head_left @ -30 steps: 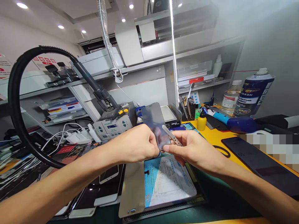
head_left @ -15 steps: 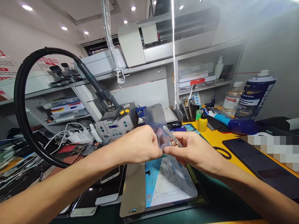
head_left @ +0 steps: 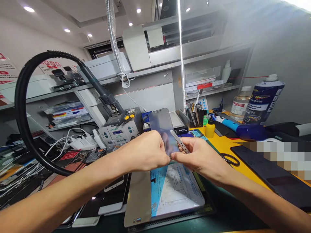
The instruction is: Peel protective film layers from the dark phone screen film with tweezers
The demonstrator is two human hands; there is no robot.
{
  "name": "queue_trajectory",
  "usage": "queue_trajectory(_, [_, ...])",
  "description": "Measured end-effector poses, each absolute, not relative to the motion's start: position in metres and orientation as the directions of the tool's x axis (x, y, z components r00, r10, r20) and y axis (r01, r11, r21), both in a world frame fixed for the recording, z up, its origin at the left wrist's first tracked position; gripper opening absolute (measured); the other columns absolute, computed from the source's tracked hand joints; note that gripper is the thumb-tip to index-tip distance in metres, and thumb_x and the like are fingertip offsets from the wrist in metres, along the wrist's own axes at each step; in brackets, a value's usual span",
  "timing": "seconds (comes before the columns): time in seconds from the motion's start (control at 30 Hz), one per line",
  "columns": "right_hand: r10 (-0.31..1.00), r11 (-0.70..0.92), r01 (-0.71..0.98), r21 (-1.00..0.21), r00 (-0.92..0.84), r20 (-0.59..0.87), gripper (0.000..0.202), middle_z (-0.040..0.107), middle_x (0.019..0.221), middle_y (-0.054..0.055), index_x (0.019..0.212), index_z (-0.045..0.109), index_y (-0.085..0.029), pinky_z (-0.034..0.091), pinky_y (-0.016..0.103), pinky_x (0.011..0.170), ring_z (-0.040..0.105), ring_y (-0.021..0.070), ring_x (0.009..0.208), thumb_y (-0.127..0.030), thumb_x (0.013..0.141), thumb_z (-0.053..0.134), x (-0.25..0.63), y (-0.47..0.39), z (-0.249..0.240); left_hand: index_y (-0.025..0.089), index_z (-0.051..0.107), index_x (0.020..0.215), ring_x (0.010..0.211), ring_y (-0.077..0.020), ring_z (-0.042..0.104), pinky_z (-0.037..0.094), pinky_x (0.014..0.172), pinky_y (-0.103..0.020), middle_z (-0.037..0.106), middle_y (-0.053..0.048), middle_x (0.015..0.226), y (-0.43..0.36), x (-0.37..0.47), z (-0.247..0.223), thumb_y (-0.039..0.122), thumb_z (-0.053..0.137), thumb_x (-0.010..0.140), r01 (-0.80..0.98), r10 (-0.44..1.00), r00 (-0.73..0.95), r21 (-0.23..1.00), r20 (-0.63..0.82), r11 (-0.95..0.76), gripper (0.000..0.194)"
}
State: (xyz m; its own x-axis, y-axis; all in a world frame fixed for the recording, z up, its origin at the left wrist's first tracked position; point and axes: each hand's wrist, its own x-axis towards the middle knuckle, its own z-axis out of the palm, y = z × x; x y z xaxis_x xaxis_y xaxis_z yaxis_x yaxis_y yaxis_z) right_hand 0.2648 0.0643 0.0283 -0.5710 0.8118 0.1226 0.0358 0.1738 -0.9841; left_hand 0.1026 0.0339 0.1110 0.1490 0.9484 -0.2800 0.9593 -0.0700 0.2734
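A dark, glossy phone screen [head_left: 161,121] with a pill-shaped cutout at its top stands tilted before me. My left hand [head_left: 149,150] is closed at its lower left edge, thumb at the bottom; the other fingertips are hidden. Metal tweezers [head_left: 179,141] with holes along the arms slant up to the left in my right hand [head_left: 196,153], which is closed around them. The right thumb reaches the screen's bottom corner, near the left thumb. Under both hands lies a blue and white printed box [head_left: 177,194] beside a tan flat panel [head_left: 138,197].
Several phones [head_left: 111,197] lie at left, below a hot-air station [head_left: 120,131] with a looping black hose [head_left: 21,84]. On the right are a yellow bottle [head_left: 210,129], scissors [head_left: 230,159], a dark phone [head_left: 267,174] and a spray can [head_left: 263,100]. A lit strip [head_left: 181,55] hangs ahead.
The view has shifted very slightly. Both hands keep nearly the same pose at the lower end of the phone screen, and the tweezers have barely moved.
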Motion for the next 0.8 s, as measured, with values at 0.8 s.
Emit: queue_trajectory(0.8, [0.850, 0.197, 0.033, -0.980, -0.504, 0.154, 0.015, 0.037, 0.056, -0.010, 0.067, 0.049, -0.019, 0.019, 0.022, 0.044, 0.027, 0.0066, 0.049, -0.016, 0.076, 0.061, 0.268, 0.065, 0.030, 0.017, 0.063, 0.079, 0.041, -0.0115, 0.050, 0.030, 0.035, -0.019, 0.049, 0.006, 0.048, 0.020, 0.095, 0.101, 0.029, 0.050, 0.079, 0.855, 0.948, 0.171, 0.518, -0.268, -0.008, 0.017])
